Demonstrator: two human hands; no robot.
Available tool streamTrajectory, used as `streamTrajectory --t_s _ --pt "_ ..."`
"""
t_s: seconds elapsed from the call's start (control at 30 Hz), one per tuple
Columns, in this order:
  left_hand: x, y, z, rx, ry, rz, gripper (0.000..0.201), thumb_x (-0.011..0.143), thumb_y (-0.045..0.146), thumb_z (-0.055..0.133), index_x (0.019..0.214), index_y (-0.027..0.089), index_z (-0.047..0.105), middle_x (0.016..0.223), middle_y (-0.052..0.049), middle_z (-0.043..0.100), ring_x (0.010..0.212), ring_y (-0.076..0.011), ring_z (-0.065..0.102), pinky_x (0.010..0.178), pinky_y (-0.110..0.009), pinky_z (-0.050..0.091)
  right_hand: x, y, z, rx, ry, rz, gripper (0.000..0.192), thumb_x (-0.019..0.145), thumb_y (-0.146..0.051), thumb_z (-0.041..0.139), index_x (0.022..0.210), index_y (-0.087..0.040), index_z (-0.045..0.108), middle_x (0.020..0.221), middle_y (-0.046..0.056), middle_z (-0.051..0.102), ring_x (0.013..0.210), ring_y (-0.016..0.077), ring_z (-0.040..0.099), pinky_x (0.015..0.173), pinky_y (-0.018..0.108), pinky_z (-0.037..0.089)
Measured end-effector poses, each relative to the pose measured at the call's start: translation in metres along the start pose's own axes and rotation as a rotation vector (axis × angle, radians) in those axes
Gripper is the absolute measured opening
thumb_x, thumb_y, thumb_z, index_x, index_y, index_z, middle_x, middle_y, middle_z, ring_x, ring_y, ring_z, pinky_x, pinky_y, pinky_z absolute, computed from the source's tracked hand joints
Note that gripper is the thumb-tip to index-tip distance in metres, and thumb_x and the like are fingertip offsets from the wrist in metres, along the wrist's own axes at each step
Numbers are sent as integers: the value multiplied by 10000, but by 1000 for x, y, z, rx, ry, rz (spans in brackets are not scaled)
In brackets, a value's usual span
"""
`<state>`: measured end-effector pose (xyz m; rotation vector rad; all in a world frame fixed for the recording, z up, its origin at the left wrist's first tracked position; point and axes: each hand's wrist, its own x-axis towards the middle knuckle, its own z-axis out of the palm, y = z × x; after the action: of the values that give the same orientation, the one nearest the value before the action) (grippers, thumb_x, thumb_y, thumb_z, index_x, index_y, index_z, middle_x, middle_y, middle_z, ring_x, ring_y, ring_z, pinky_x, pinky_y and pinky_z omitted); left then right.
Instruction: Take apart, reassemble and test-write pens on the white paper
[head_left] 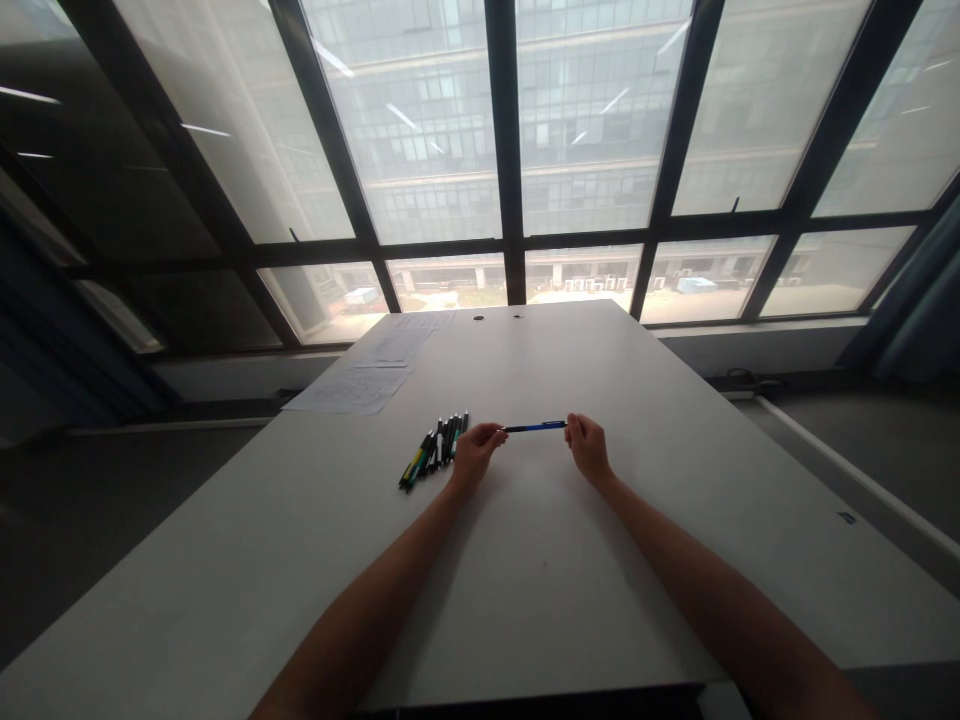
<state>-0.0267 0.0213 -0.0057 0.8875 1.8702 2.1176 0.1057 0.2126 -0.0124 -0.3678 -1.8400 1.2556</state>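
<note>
A slim pen [535, 427], blue toward the right and black toward the left, is held level between my two hands above the white table [525, 560]. My left hand [474, 452] pinches its left end with thumb and fingers. Around its right end the fingers of my right hand [589, 446] are closed, hiding that tip. Just left of my left hand lies a row of several pens [435, 447], mostly black, with yellow, green and white parts. My left hand partly covers the nearest ones.
Printed sheets of paper [367, 375] lie at the table's far left edge. Two small dark round spots, one a disc [478, 318], are near the far end. A small dark mark [846, 517] sits at the right edge. Tall windows [435, 120] stand beyond.
</note>
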Motion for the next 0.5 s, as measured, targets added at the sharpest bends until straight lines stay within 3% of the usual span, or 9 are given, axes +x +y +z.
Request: streamTrajectory --t_s 0.1,0.2,0.3,0.5 --pt "0 0 0 -13 -1 -2 340 706 397 791 903 132 706 773 -69 728 718 -169 670 720 -303 543 0 0 1 61 -10 15 448 921 -548 456 648 -197 508 537 -13 530 487 119 479 486 232 380" --pt "0 -1 0 6 -10 2 339 705 398 792 896 132 704 765 -67 725 711 -166 665 716 -302 541 0 2 4 159 -41 58 347 877 -527 540 823 -187 578 570 -19 572 491 129 525 468 232 401" --pt "1 0 1 31 -14 15 339 714 411 781 886 130 698 750 -64 717 699 -166 658 703 -303 535 0 4 7 190 -119 76 364 843 -512 582 947 -168 636 593 -9 591 520 142 550 459 236 404" --pt "0 3 1 103 -39 54 340 793 469 690 855 136 665 722 -57 698 665 -159 636 659 -287 510 0 3 5 69 -233 -16 323 798 -464 635 841 -156 721 668 37 643 587 149 528 515 254 412"
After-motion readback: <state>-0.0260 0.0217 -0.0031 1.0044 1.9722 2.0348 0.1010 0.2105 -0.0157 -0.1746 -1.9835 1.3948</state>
